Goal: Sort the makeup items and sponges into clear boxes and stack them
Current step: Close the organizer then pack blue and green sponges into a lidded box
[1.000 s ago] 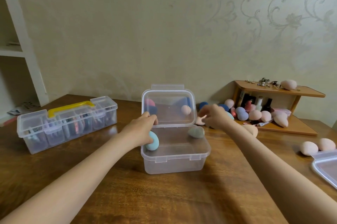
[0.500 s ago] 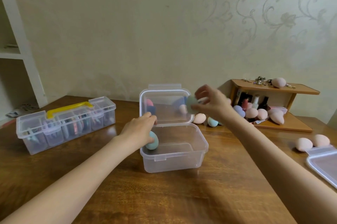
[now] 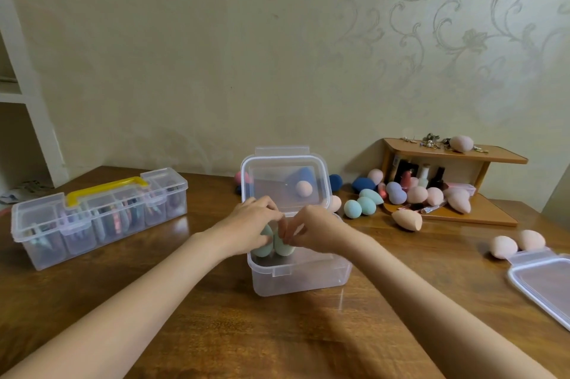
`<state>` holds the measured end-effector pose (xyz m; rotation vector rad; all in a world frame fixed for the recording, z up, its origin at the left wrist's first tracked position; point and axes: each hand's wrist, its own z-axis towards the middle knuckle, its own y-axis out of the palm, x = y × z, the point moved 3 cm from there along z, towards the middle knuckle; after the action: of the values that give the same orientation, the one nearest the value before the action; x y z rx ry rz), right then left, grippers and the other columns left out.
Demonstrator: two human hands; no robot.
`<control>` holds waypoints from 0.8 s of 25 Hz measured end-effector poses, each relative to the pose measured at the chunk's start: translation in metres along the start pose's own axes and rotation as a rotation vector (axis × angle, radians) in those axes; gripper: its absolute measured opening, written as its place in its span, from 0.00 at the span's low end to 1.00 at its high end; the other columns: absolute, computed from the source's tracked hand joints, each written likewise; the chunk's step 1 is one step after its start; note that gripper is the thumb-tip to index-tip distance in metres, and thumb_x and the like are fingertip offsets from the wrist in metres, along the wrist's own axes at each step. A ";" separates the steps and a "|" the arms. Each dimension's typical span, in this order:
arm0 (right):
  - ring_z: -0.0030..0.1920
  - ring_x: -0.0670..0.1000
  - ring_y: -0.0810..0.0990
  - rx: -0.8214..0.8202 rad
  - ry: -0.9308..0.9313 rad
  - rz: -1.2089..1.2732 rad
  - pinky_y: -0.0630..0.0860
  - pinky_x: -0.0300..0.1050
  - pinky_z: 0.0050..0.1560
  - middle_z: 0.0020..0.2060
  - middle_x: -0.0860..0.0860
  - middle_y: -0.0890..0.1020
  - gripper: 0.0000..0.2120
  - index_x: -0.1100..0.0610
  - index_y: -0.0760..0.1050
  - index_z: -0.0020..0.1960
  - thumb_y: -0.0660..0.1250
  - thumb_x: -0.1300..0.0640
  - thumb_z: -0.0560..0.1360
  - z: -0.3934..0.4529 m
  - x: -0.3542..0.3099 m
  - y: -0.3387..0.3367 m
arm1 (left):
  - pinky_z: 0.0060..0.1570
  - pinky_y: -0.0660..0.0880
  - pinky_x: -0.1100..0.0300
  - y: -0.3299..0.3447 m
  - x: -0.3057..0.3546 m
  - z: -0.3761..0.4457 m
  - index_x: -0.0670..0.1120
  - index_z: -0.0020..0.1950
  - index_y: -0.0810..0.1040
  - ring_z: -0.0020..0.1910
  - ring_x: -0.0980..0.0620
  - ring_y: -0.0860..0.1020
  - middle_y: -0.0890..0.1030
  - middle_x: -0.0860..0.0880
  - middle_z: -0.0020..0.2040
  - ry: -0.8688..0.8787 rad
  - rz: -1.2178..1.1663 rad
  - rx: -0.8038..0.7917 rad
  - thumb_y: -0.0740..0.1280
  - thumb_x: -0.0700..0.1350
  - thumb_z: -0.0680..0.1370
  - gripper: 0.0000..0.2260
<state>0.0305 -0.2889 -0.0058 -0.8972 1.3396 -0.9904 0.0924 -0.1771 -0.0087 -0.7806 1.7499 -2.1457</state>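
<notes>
left hand, right hand (seemingly pinching) green sponges

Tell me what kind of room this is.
Likely a room at home, perhaps a bedroom or dressing corner: a wooden table against patterned wallpaper, and a small wooden shelf holding makeup bottles, with makeup sponges around it.

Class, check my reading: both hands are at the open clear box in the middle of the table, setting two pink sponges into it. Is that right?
Not quite. The head view shows both hands, left and right, at the open clear box, but the two sponges are green, not pink.
</notes>
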 end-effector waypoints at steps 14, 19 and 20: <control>0.52 0.56 0.79 0.417 0.498 0.077 0.78 0.46 0.51 0.55 0.59 0.79 0.13 0.59 0.74 0.60 0.65 0.58 0.76 0.018 0.141 -0.022 | 0.52 0.67 0.61 0.002 0.005 0.020 0.51 0.48 0.78 0.52 0.54 0.68 0.70 0.53 0.53 0.169 0.046 -0.003 0.69 0.46 0.74 0.04; 0.43 0.53 0.81 0.635 0.288 0.442 0.80 0.51 0.46 0.48 0.55 0.79 0.19 0.60 0.68 0.56 0.72 0.57 0.71 -0.010 0.099 -0.072 | 0.45 0.65 0.63 0.004 0.004 0.025 0.52 0.42 0.75 0.48 0.55 0.67 0.69 0.54 0.48 0.184 0.078 0.040 0.70 0.50 0.73 0.05; 0.40 0.50 0.81 0.521 0.237 0.451 0.80 0.49 0.44 0.47 0.53 0.78 0.19 0.59 0.68 0.56 0.73 0.57 0.70 -0.016 0.083 -0.072 | 0.44 0.66 0.63 0.005 0.005 0.025 0.52 0.42 0.75 0.48 0.55 0.67 0.69 0.54 0.48 0.189 0.084 0.042 0.69 0.50 0.73 0.05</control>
<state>0.0095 -0.3906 0.0321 -0.0777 1.3086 -1.0325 0.1022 -0.2013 -0.0087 -0.4980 1.7851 -2.2551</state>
